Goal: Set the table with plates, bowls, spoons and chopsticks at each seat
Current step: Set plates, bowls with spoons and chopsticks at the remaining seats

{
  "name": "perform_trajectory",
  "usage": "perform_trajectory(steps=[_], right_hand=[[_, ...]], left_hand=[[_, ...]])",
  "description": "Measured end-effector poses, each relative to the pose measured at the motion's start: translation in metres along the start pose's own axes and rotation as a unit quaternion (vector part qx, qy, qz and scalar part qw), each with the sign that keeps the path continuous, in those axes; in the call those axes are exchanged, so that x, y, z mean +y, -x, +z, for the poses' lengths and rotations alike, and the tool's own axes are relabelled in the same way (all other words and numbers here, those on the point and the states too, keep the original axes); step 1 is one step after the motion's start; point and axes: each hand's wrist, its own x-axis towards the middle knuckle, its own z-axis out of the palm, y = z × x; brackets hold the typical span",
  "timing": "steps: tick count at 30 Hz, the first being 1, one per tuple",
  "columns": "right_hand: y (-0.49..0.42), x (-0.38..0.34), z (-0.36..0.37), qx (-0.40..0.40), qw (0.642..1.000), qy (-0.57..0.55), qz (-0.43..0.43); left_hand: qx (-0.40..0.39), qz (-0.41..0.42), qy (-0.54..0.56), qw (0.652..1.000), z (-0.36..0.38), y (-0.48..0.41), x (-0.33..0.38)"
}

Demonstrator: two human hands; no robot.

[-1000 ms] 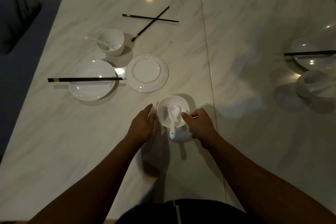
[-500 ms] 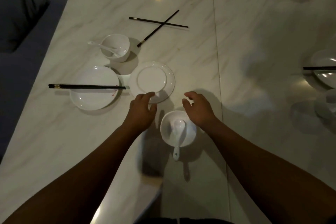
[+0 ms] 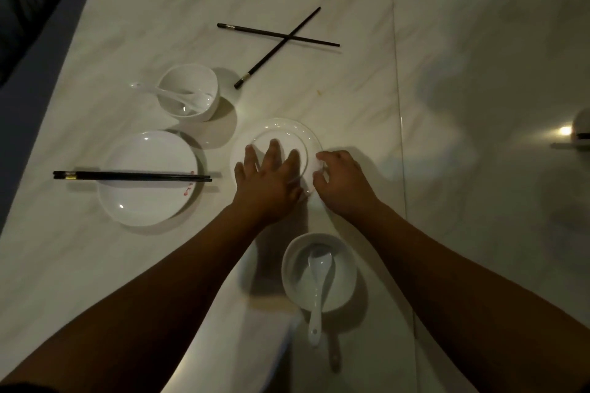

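The left hand [image 3: 268, 179] lies flat on the small plate [image 3: 287, 129] beyond the near bowl [image 3: 346, 290]; the right hand [image 3: 343, 183] pinches its rim. That pinch may slip on the glaze, or a forearm may clip the spoon [image 3: 319, 271].

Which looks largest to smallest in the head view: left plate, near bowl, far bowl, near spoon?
1. left plate
2. near bowl and far bowl, unranked: nearness may enlarge the near one
3. near spoon

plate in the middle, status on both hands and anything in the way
Left hand flat on plate, fingers straight. Right hand pinches plate's right rim. Bowl with spoon nearer the person, apart; crossed chopsticks beyond, apart.
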Motion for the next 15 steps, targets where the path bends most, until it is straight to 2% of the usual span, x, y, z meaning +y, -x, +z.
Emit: perform_trajectory(steps=[3,5,7,10,15], right_hand=[[0.000,0.010,-0.006,0.037,0.999,-0.002,0.039],[-0.002,0.018,-0.012,0.050,0.997,0.015,0.061],[-0.001,0.025,-0.017,0.055,0.994,0.038,0.084],[0.002,0.032,-0.022,0.043,0.993,0.065,0.085],[-0.001,0.030,-0.018,0.029,0.993,0.029,0.107]], left_hand=[[0.041,0.055,0.009,0.998,0.003,-0.009,0.008],[0.076,0.054,0.060,0.994,0.001,-0.014,0.015],[0.097,-0.026,0.125,0.987,0.000,-0.019,0.019],[0.104,-0.153,0.150,0.971,-0.001,-0.021,0.025],[0.121,-0.207,0.277,0.931,-0.011,-0.025,0.034]])
